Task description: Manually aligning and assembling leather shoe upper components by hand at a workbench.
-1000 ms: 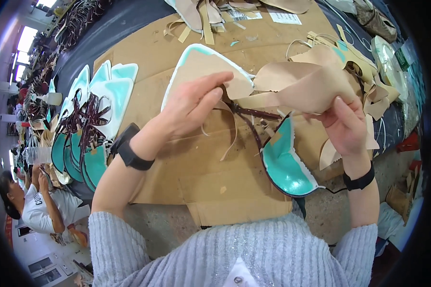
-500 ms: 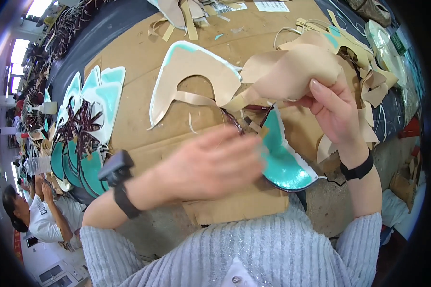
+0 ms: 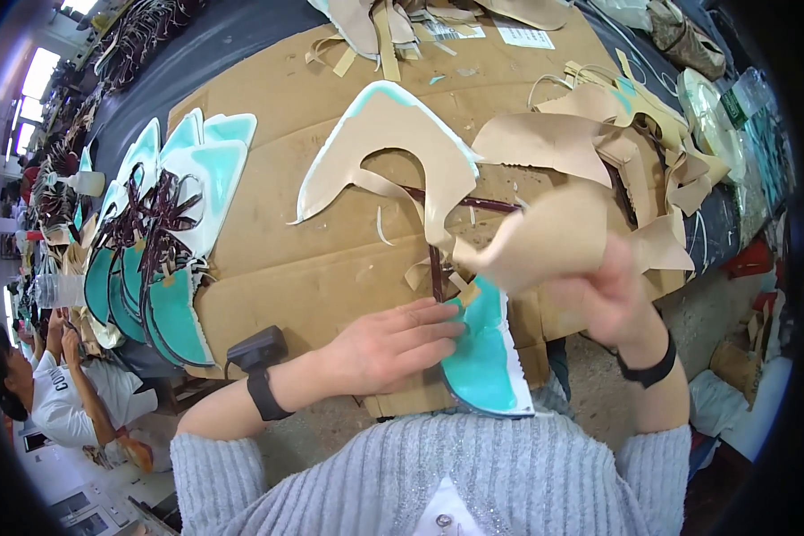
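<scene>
As I look on from the head view, the right hand (image 3: 601, 290) is a blur, its fingers closed on a beige sheet (image 3: 554, 232) lifted over the cardboard (image 3: 277, 259), though I can't tell exactly how the thumb meets them. Half a second ago that sheet was farther from the person's sweater (image 3: 402, 473); now it hangs nearer, its narrow tip close to the arched panel (image 3: 402, 125), and whether the two are joined is unclear to me. The left hand (image 3: 389, 347) has changed its place too: a second ago it was over the arched panel, and now it lies on the teal piece (image 3: 487, 357), fingers outstretched and pressed together, the thumb hidden, so I can't say whether it grips from beneath. The teal piece itself has shifted toward the sweater, its lower edge right by the knit. To my eye, that means the left hand is steadying it while the right manages the sheet. A maroon strap (image 3: 436, 272) runs up from beside the left fingertips. Off to the left sits a stack of teal and white panels (image 3: 219, 179).
</scene>
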Demonstrator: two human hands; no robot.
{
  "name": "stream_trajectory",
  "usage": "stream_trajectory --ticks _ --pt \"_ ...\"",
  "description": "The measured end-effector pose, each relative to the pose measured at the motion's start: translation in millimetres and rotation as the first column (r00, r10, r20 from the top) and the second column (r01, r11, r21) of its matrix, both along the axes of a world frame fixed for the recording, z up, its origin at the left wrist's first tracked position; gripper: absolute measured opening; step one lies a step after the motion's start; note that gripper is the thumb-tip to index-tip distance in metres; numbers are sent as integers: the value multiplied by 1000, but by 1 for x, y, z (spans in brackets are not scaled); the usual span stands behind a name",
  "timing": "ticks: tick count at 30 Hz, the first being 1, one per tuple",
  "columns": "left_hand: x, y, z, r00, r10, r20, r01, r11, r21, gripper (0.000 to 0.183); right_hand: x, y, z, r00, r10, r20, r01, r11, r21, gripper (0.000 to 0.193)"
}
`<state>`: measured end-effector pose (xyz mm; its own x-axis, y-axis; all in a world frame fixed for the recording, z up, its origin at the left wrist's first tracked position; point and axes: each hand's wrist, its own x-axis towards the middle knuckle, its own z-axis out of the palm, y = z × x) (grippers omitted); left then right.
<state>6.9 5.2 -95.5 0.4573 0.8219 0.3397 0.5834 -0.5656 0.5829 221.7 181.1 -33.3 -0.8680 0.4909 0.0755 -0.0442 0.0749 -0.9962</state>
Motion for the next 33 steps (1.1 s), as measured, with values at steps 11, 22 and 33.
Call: stream_trajectory --ticks 11,22,33 --pt "-79 98 23 993 105 47 -94 977 -193 53 9 -32 -20 992 49 119 -74 972 223 33" --pt "-88 101 2 984 -128 -126 108 982 -157 62 4 -10 -30 947 -245 -208 82 809 -582 31" --pt "-87 100 11 996 33 -78 -24 993 115 43 -24 -22 -2 965 248 79 -256 848 465 22"
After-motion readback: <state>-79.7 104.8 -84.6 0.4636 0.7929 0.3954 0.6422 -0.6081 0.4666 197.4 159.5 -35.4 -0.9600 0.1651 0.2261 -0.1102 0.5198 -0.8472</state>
